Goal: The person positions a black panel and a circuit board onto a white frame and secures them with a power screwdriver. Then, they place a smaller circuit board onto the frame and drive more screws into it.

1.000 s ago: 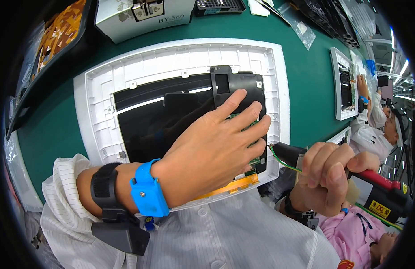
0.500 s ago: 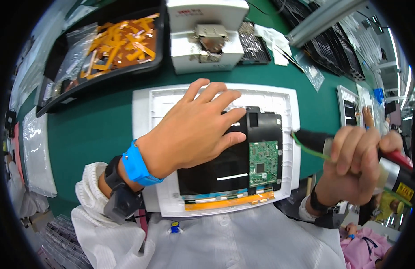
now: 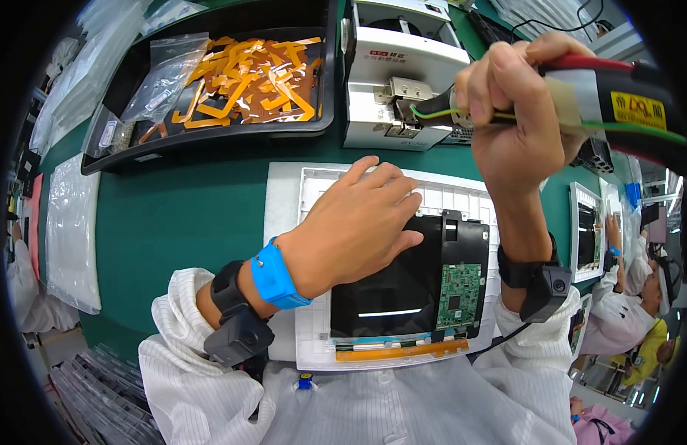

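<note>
My right hand (image 3: pixel 517 119) is wrapped round an electric screwdriver (image 3: pixel 584 100) with a black body, a red part and a green-yellow wire along it. Its black nose points left into the metal pick-up head of a white screw feeder (image 3: pixel 365 111); the tip itself is too small to make out. Over the upper left of a white plastic frame (image 3: pixel 314 297), my left hand (image 3: pixel 358 230) lies with its fingers spread and nothing in them. Inside the frame are a dark panel (image 3: pixel 380 297), a green circuit board (image 3: pixel 460 297) and an orange strip (image 3: pixel 403 350) along the near edge.
A black tray (image 3: pixel 232 137) of orange flex strips and plastic bags stands at the far left. Foam sheets in clear wrap (image 3: pixel 69 230) lie at the left edge. Another white frame (image 3: pixel 586 230) lies to the right, near other people.
My right hand has carried the screwdriver from the frame's right side up and forward to the screw feeder. My left hand has stayed over the frame, while the whole view has shifted.
</note>
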The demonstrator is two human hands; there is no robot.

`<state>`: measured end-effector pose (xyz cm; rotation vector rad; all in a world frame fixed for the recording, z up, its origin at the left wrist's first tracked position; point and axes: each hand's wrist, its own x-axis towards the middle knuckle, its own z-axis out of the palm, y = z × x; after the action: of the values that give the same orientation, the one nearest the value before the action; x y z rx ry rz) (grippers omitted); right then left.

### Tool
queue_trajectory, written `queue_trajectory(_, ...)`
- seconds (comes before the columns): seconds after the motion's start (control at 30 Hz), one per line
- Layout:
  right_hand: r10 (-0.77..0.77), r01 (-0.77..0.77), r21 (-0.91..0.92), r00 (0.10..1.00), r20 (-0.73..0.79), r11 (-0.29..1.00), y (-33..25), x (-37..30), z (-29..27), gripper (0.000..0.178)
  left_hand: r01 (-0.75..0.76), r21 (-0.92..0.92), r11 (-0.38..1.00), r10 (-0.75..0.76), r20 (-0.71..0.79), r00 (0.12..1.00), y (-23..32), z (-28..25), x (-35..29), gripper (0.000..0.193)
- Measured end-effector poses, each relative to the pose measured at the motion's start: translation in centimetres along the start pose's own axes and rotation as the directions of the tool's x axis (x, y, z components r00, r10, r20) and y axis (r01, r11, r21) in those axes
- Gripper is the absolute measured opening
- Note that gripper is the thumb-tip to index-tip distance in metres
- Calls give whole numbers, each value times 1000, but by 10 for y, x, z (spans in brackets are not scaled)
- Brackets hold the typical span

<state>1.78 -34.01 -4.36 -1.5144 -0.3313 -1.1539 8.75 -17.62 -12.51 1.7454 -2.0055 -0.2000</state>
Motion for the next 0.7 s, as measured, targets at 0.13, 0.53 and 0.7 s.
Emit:
queue_trajectory(0.13, 34, -35, -73, 999, -16, 997, 8, 5, 2, 10, -11, 17, 1000, 11, -2, 1000, 2, 3, 2, 41)
queue_trajectory(0.53, 377, -377, -66, 926, -15, 924, -120, -64, -23, 11, -60, 45, 997, 57, 65, 996, 12, -1, -1, 38)
queue_trajectory(0.7, 362, -400, -229, 913, -190, 888, -195, -117, -33, 26, -138, -95, 986, 153, 177, 972, 47, -9, -3, 43)
